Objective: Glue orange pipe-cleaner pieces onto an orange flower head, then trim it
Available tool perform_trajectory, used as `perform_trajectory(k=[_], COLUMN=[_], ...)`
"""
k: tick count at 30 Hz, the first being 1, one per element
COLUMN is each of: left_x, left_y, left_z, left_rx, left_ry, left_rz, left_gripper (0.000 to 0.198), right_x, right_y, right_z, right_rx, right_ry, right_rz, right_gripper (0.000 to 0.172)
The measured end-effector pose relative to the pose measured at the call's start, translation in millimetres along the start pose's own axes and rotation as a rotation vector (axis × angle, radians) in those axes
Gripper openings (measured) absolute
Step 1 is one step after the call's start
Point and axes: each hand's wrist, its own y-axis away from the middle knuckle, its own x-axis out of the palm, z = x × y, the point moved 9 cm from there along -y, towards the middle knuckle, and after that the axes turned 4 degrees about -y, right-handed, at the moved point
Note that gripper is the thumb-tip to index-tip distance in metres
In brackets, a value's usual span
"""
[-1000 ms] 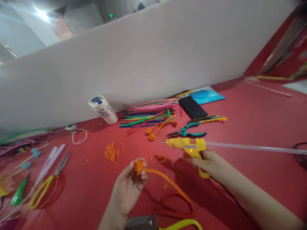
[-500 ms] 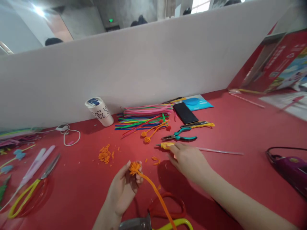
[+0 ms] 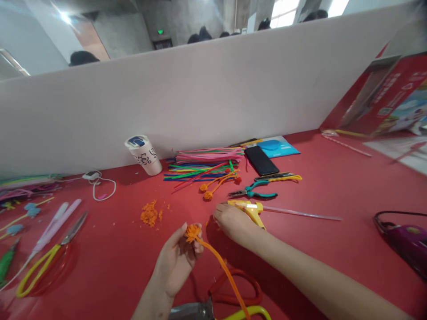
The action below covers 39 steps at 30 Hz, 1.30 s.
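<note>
My left hand [image 3: 178,260] pinches an orange pipe cleaner [image 3: 218,262] just under its fuzzy flower-like tip; the stem trails down to the right over red scissors [image 3: 238,291]. My right hand [image 3: 233,224] hovers low over the red table between that tip and a yellow glue gun [image 3: 248,208], which lies on its side with a clear glue stick [image 3: 300,213] sticking out to the right. The fingers of the right hand are loosely curled and hold nothing that I can see.
Orange fluff scraps [image 3: 150,214] lie left of the hands. Behind are a bundle of coloured pipe cleaners [image 3: 203,162], teal pliers [image 3: 255,192], a phone [image 3: 262,161] and a paper cup [image 3: 144,154]. Scissors [image 3: 50,262] lie at left, a purple tool [image 3: 405,240] at right. A white partition [image 3: 200,93] backs the table.
My right hand has laid the glue gun down on the table, let go of it and drawn back left toward the orange tip. The left hand kept its hold.
</note>
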Motion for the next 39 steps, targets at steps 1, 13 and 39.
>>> perform_trajectory(k=[1,13,39], left_x=[0.3,2.2,28.7], left_y=[0.5,7.7,52.2], left_z=[0.3,-2.3,-38.7], left_rx=[-0.002,0.1,0.602], left_ry=[-0.004,-0.105,-0.524], left_rz=[0.0,-0.032,-0.047], left_gripper=[0.03,0.015,0.026], right_x=[-0.6,-25.0,-53.0], right_y=[0.9,31.6,67.4], right_z=[-3.0,11.5,38.4], right_rx=[0.026,0.077,0.049], right_ry=[-0.025,-0.736,-0.776], right_rz=[-0.009,-0.086,-0.404], right_gripper=[0.031,0.018,0.009])
